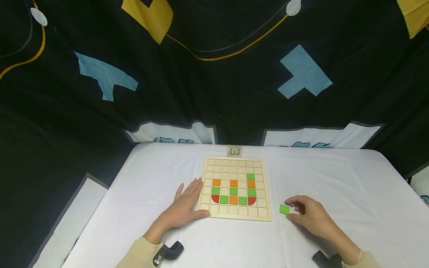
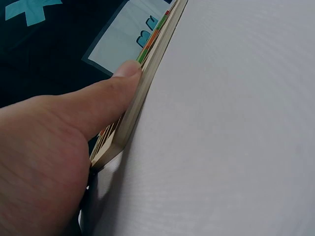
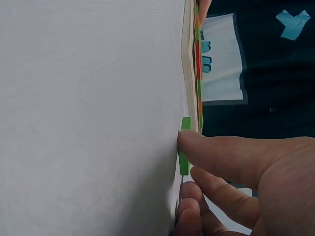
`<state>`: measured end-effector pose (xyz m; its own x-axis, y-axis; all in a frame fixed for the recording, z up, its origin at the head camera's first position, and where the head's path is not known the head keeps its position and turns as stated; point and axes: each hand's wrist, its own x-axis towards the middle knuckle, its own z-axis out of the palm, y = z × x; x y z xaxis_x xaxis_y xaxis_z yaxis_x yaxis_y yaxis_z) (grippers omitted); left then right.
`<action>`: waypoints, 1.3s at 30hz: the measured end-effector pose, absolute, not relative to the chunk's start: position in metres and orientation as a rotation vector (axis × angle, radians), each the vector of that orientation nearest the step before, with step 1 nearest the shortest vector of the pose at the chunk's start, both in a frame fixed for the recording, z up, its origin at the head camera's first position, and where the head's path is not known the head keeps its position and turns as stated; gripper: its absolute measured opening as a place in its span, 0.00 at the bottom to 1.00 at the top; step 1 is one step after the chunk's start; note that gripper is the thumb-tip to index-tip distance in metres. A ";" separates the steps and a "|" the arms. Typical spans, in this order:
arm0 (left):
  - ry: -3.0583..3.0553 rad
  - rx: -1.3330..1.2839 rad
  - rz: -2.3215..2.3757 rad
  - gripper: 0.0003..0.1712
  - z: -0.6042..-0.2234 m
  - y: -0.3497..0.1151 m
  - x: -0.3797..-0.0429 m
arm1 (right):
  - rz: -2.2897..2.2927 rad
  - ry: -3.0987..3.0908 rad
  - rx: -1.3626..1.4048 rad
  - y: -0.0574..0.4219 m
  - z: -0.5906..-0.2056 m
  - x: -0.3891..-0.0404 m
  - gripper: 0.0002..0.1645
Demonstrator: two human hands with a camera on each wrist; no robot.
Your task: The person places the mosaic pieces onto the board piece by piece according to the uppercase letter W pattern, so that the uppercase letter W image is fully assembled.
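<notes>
A wooden grid board (image 1: pixel 234 216) lies on the white table, with several green, orange and red tiles in its cells. My left hand (image 1: pixel 184 208) rests at the board's left side, fingers along that edge and thumb (image 2: pixel 106 98) on the near left corner. Right of the board, my right hand (image 1: pixel 310 216) holds a loose square green tile (image 1: pixel 284 209) between thumb and fingers, low at the tabletop. In the right wrist view the thumb overlaps the edge of the green tile (image 3: pixel 184 164), which shows edge-on.
A small patterned square card (image 1: pixel 234 150) lies just behind the board. White cloth covers the table (image 1: pixel 161 163). A dark curtain (image 1: pixel 214 93) with blue and yellow patches hangs behind it. Dark devices (image 1: pixel 172 251) are worn at both wrists.
</notes>
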<state>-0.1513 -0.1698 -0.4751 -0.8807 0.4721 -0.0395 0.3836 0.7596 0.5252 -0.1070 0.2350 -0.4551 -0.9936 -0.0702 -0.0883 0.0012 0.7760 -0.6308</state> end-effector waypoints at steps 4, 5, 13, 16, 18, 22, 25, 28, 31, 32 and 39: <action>2.788 0.684 0.789 0.62 -0.475 -0.170 -0.151 | -0.984 2.872 -0.067 0.233 -0.455 -0.107 0.23; 2.788 0.683 0.790 0.62 -0.475 -0.170 -0.151 | -0.976 2.877 -0.069 0.233 -0.454 -0.107 0.22; 2.788 0.679 0.792 0.62 -0.474 -0.170 -0.150 | -0.924 2.904 -0.092 0.230 -0.453 -0.107 0.18; 2.788 0.680 0.796 0.62 -0.474 -0.170 -0.150 | -0.908 2.903 -0.098 0.230 -0.454 -0.107 0.18; 2.788 0.682 0.795 0.62 -0.475 -0.170 -0.150 | -0.899 2.905 -0.101 0.230 -0.455 -0.106 0.17; 2.787 0.683 0.796 0.62 -0.475 -0.170 -0.151 | -0.896 2.911 -0.123 0.231 -0.456 -0.106 0.17; 2.785 0.682 0.796 0.62 -0.474 -0.169 -0.151 | -0.905 2.909 -0.129 0.232 -0.456 -0.105 0.17; 2.788 0.684 0.791 0.62 -0.473 -0.169 -0.150 | -0.922 2.903 -0.124 0.231 -0.455 -0.104 0.17; 2.791 0.687 0.788 0.62 -0.474 -0.170 -0.150 | -0.940 2.897 -0.123 0.231 -0.454 -0.104 0.17; 2.793 0.688 0.788 0.62 -0.475 -0.170 -0.150 | -0.946 2.895 -0.127 0.231 -0.454 -0.104 0.18; 2.798 0.692 0.785 0.62 -0.475 -0.170 -0.150 | -1.020 2.909 -0.188 0.227 -0.447 -0.109 0.17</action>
<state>-0.1499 -0.1700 -0.4753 -0.8814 0.4718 -0.0232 0.3908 0.7559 0.5253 -0.1086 0.2272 -0.4474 -0.9911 -0.1324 -0.0102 -0.0970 0.7745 -0.6251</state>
